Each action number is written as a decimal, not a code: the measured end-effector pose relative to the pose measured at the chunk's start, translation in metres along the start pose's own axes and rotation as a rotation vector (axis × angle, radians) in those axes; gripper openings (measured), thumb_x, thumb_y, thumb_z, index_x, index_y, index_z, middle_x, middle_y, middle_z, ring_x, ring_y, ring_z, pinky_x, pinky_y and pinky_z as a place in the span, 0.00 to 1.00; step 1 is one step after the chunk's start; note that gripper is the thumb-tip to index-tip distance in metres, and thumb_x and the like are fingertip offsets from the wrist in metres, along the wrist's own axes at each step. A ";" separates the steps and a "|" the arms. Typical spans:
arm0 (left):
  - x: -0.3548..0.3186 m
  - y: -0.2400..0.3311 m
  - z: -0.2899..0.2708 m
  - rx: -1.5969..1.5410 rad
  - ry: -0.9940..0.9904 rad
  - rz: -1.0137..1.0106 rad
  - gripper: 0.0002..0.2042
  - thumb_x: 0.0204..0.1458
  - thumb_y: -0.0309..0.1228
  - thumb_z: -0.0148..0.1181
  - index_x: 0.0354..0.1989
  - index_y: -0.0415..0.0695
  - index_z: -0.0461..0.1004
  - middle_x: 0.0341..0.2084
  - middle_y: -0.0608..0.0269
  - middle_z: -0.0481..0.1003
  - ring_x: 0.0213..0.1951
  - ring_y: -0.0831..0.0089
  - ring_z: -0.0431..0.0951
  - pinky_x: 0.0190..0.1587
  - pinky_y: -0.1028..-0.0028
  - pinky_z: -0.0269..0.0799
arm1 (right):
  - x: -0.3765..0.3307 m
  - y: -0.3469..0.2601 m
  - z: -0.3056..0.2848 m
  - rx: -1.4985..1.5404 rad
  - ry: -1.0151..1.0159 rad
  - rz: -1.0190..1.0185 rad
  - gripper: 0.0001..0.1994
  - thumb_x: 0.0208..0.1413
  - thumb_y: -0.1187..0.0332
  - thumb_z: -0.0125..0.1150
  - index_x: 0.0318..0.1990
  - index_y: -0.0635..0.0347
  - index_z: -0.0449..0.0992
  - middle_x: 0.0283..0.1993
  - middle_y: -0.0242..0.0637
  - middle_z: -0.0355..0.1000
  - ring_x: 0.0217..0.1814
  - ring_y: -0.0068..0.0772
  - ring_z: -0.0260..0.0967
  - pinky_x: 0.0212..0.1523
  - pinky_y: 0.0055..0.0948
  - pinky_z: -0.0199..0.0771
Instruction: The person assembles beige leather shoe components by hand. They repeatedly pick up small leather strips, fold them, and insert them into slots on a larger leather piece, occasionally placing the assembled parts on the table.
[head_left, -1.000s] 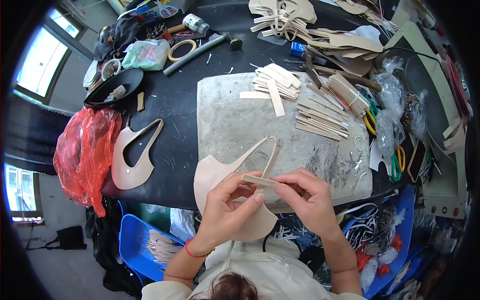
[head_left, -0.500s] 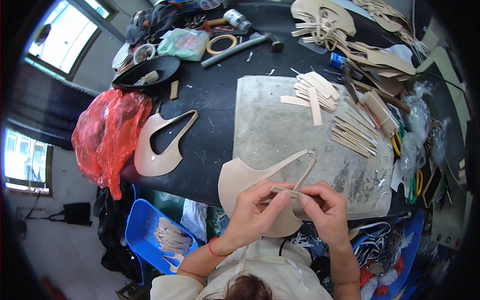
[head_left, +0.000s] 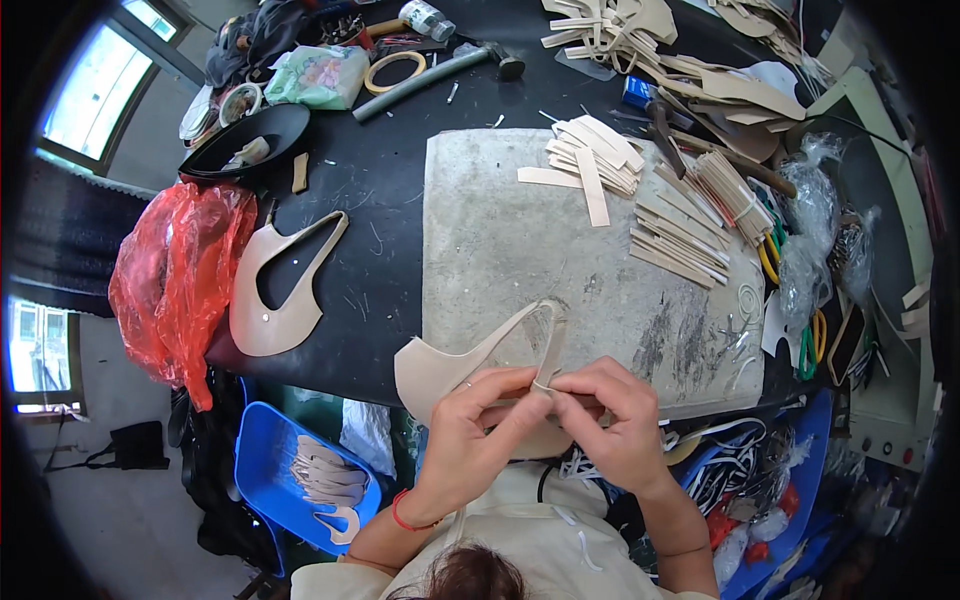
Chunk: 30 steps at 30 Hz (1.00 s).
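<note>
A beige leather piece [head_left: 428, 372] with a wide curved body and a narrow looped strap lies at the front of the grey board, partly covered by my hands. My left hand [head_left: 475, 435] pinches close to the strap, thumb and fingers together. Pressed up against it, my right hand [head_left: 618, 425] pinches at the same spot. Between the fingertips a short pale leather strip [head_left: 542, 386] appears bent across the strap; most of it is hidden. A matching beige leather piece [head_left: 270, 325] rests on the black tabletop to the left.
On the grey board [head_left: 500, 240] lie loose pale strips [head_left: 592, 160] and stacked strips [head_left: 680, 245]. A hammer [head_left: 440, 80] is at the back. A red plastic bag [head_left: 175, 290] sits at left. Blue bins [head_left: 255, 480] with leather pieces and scraps stand below the table edge.
The strip, earlier held out nearly flat between both hands, now looks folded at the strap. My fingertips have drawn closer together. The whole view has shifted slightly.
</note>
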<state>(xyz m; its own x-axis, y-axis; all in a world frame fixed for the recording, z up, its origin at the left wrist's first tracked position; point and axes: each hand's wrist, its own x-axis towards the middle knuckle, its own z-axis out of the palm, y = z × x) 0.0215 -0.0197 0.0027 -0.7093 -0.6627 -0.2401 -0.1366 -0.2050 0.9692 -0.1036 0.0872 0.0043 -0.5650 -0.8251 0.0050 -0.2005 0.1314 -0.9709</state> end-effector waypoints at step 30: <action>0.005 -0.014 -0.006 0.213 -0.118 0.084 0.09 0.56 0.27 0.57 0.39 0.34 0.70 0.32 0.57 0.75 0.33 0.76 0.77 0.35 0.77 0.72 | 0.003 -0.007 -0.001 -0.218 0.003 -0.107 0.08 0.50 0.79 0.59 0.39 0.65 0.74 0.33 0.43 0.70 0.35 0.43 0.71 0.35 0.34 0.71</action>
<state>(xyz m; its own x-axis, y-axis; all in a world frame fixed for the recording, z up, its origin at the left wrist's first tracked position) 0.0235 -0.0244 -0.0120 -0.7984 -0.5798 -0.1628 -0.2080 0.0118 0.9781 -0.1048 0.0846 0.0118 -0.5334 -0.8392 0.1061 -0.4275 0.1592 -0.8899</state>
